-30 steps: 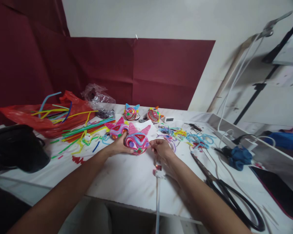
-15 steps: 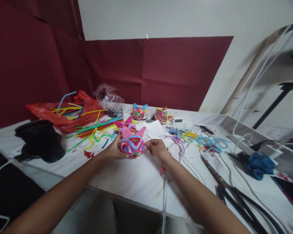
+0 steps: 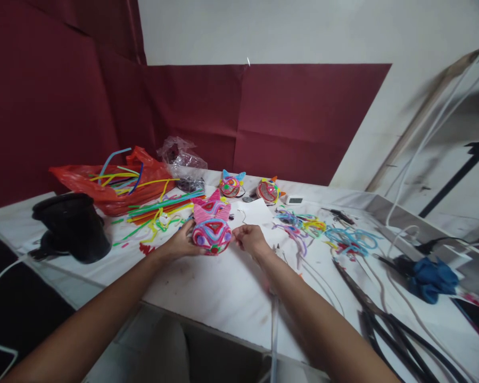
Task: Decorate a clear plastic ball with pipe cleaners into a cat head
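In my left hand (image 3: 179,242) is a pink-eared animal face (image 3: 211,235) made of coiled pipe cleaners in pink, purple, blue and red. It is held just above the white table, fingers around its left side. My right hand (image 3: 248,239) is at its right edge, thumb and fingers pinched together; whatever they grip is too small to make out. Directly behind stands another pink-eared face (image 3: 214,201), partly covered by the first. Farther back sit a blue-eared face (image 3: 230,185) and an orange-eared face (image 3: 268,190).
Left are a black cup-shaped holder (image 3: 69,226), a red plastic bag (image 3: 104,194) and loose pipe cleaners (image 3: 159,207). On the right lie cut pipe-cleaner pieces (image 3: 343,239), large black scissors (image 3: 369,306) and a blue cloth (image 3: 433,276). White paper (image 3: 257,213) and a small display (image 3: 294,200) are behind.
The held face has turned slightly, its ears now appearing closer together, and it has shifted a little left with both hands. The whole view has swung slightly left.
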The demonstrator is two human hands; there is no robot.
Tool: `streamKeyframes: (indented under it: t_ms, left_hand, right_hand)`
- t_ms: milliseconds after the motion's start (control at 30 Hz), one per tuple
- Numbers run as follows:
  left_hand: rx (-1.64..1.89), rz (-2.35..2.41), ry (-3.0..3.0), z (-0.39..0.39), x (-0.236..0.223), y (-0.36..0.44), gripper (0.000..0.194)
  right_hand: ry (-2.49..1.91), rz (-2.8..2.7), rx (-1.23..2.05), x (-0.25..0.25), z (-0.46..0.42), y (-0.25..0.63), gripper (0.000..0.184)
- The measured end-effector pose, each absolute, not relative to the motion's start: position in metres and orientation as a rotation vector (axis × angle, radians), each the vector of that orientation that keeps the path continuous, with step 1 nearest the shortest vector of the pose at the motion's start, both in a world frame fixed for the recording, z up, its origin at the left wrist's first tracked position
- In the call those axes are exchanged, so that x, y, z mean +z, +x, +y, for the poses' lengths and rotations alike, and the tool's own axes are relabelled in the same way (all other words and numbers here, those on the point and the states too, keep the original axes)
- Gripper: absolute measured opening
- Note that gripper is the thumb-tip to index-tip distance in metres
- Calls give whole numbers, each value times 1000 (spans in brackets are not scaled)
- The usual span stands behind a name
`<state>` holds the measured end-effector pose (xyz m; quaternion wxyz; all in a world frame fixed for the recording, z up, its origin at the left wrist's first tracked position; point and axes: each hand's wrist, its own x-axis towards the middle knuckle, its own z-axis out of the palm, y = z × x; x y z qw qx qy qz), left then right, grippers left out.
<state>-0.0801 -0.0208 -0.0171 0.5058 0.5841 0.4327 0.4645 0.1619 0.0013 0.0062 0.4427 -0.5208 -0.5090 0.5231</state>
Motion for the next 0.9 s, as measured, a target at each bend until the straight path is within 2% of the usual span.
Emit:
streamKeyframes:
  t_ms: [167,267,900]
  left_hand:
    - [1138,1089,1440,-21,-20,-81,139]
    - [1127,1102,1452,-22,-22,-81,145]
    - [1151,1080,1537,-24,-27,-88,147]
  right_hand:
    - [-1290,-1260,1318,10,-2,162,22]
    - [-1288,-1264,1330,13,-5,163,20]
    - [-1279,-1265,1340,16,-13,168,18]
